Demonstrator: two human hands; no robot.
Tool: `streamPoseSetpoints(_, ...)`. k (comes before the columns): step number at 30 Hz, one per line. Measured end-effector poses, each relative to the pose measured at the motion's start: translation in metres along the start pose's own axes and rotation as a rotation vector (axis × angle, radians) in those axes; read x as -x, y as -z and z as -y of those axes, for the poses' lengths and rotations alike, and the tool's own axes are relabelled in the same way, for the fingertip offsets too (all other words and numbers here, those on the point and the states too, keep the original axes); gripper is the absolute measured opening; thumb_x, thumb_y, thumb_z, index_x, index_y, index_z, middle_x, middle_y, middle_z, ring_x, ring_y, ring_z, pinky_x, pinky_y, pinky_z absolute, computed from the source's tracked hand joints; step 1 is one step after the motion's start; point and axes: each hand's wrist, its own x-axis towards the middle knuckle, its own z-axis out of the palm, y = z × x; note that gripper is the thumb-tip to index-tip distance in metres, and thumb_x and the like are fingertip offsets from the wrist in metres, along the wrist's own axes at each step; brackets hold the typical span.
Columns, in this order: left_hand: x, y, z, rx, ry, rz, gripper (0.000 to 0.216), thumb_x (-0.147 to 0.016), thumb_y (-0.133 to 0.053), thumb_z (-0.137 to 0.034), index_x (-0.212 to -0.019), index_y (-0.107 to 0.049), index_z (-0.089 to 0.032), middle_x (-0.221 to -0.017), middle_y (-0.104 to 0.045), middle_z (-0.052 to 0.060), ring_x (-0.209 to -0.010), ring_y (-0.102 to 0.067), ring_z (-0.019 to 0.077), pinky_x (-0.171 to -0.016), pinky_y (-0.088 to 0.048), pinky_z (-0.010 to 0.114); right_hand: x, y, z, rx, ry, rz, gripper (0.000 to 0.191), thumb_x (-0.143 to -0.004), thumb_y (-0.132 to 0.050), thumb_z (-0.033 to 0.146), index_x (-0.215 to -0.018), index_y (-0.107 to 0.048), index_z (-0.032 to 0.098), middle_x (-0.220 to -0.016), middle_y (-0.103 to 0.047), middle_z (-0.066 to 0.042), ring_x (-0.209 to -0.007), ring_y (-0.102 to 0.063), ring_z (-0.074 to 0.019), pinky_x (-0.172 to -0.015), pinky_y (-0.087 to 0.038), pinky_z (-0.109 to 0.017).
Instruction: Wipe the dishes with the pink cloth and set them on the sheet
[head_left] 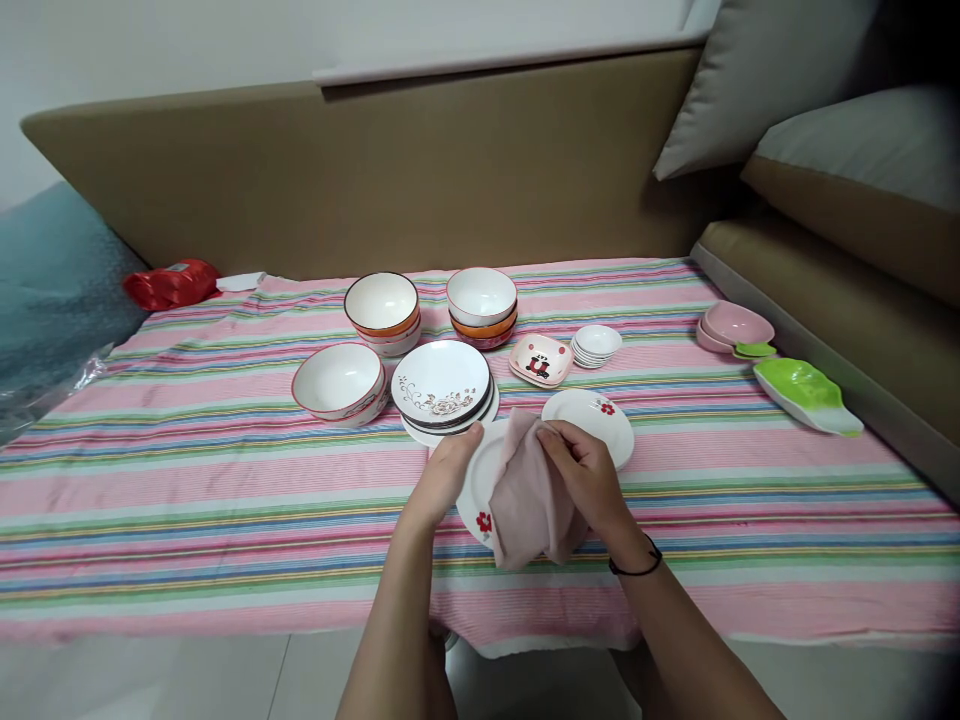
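Observation:
My left hand (448, 470) grips the left rim of a white plate (475, 492) with a red flower, its thumb on the edge and its other fingers hidden beneath. My right hand (587, 470) is closed on a pinkish-grey cloth (525, 500), which drapes over the plate's right part and hangs past its near edge. Just behind, a second white plate (592, 415) with a red flower lies on the striped cloth. Close to my left hand is a stack of plates, the top one a white plate (435, 375) with a brown floral print.
Stacked bowls (381, 300), more bowls (482, 295) and a red-rimmed bowl (337, 382) stand behind and left. Small square dishes (540, 360) and little white saucers (596, 342) sit mid-back. Pink bowls (739, 325) and a green dish (802, 388) lie right, near cushions (862, 150).

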Motion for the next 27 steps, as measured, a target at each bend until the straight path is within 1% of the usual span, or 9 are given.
streamPoseSetpoints(2,0.001,0.000,-0.001,-0.067,-0.011,0.042,0.042,-0.090,-0.047,-0.051,-0.078,-0.067,-0.015,-0.082,-0.070,0.005,-0.081,-0.059,0.0229,-0.076,-0.044,0.032,0.000,-0.001,-0.002,0.009,0.028,0.041,0.022,-0.088,-0.055,0.037,-0.094,-0.068,0.020,-0.092,-0.069,-0.002,-0.088,-0.060,-0.0187,-0.077,-0.044,-0.028)
streamPoseSetpoints(4,0.001,0.000,-0.001,-0.091,-0.005,0.071,0.043,-0.091,-0.046,-0.051,-0.076,-0.065,-0.015,-0.078,-0.068,0.003,-0.077,-0.056,0.0206,-0.075,-0.043,0.031,0.000,-0.001,-0.004,0.020,0.044,0.067,0.022,-0.088,-0.054,0.035,-0.098,-0.068,0.021,-0.097,-0.070,-0.003,-0.093,-0.062,-0.0196,-0.082,-0.046,-0.029)
streamPoseSetpoints(6,0.002,-0.002,-0.002,-0.062,0.006,0.081,0.045,-0.091,-0.045,-0.052,-0.076,-0.065,-0.015,-0.076,-0.067,0.003,-0.075,-0.055,0.0193,-0.072,-0.043,0.030,0.001,-0.001,-0.005,0.023,0.040,0.083,0.022,-0.088,-0.054,0.034,-0.099,-0.069,0.022,-0.099,-0.071,-0.003,-0.094,-0.063,-0.0195,-0.083,-0.046,-0.030)
streamPoseSetpoints(11,0.003,-0.006,-0.001,0.049,0.042,0.056,0.044,-0.087,-0.051,-0.054,-0.071,-0.065,-0.016,-0.068,-0.066,0.003,-0.066,-0.055,0.0184,-0.062,-0.042,0.028,0.000,0.000,-0.002,0.003,-0.001,0.108,0.023,-0.086,-0.060,0.038,-0.100,-0.068,0.023,-0.100,-0.070,-0.002,-0.094,-0.061,-0.0193,-0.084,-0.045,-0.029)
streamPoseSetpoints(14,0.003,-0.006,0.001,0.094,0.050,0.016,0.044,-0.086,-0.053,-0.054,-0.070,-0.067,-0.015,-0.066,-0.067,0.003,-0.064,-0.058,0.0190,-0.060,-0.043,0.028,-0.002,0.000,0.001,-0.021,-0.029,0.100,0.025,-0.088,-0.055,0.043,-0.095,-0.067,0.022,-0.090,-0.066,-0.001,-0.087,-0.058,-0.0176,-0.077,-0.043,-0.027)
streamPoseSetpoints(17,0.000,-0.007,0.004,0.182,0.042,-0.099,0.044,-0.086,-0.054,-0.055,-0.073,-0.069,-0.015,-0.068,-0.070,0.004,-0.065,-0.062,0.0208,-0.061,-0.046,0.028,-0.004,0.000,0.002,-0.044,-0.047,0.040,0.032,-0.090,-0.051,0.046,-0.076,-0.059,0.019,-0.071,-0.053,0.001,-0.072,-0.048,-0.0146,-0.065,-0.037,-0.025)
streamPoseSetpoints(20,-0.006,-0.013,0.006,0.324,0.046,-0.280,0.041,-0.085,-0.055,-0.052,-0.083,-0.072,-0.014,-0.073,-0.073,0.006,-0.071,-0.066,0.0234,-0.065,-0.049,0.030,-0.004,-0.001,0.001,-0.085,-0.060,-0.034,0.037,-0.090,-0.050,0.049,-0.067,-0.049,0.019,-0.065,-0.042,0.003,-0.066,-0.039,-0.0131,-0.059,-0.031,-0.025)
streamPoseSetpoints(24,-0.014,-0.025,0.009,0.468,0.063,-0.541,0.041,-0.089,-0.052,-0.048,-0.095,-0.072,-0.013,-0.092,-0.075,0.009,-0.089,-0.068,0.0248,-0.077,-0.052,0.030,-0.002,-0.006,0.000,-0.117,-0.045,-0.089,0.035,-0.091,-0.048,0.049,-0.072,-0.048,0.020,-0.070,-0.044,0.002,-0.070,-0.041,-0.0141,-0.063,-0.034,-0.025)
streamPoseSetpoints(27,-0.016,-0.031,0.010,0.497,0.062,-0.627,0.045,-0.090,-0.049,-0.051,-0.104,-0.070,-0.013,-0.104,-0.073,0.009,-0.100,-0.066,0.0252,-0.085,-0.051,0.031,0.000,-0.010,0.002,-0.088,-0.038,-0.126,0.034,-0.091,-0.046,0.050,-0.074,-0.047,0.020,-0.070,-0.044,0.002,-0.070,-0.041,-0.0145,-0.065,-0.034,-0.026)
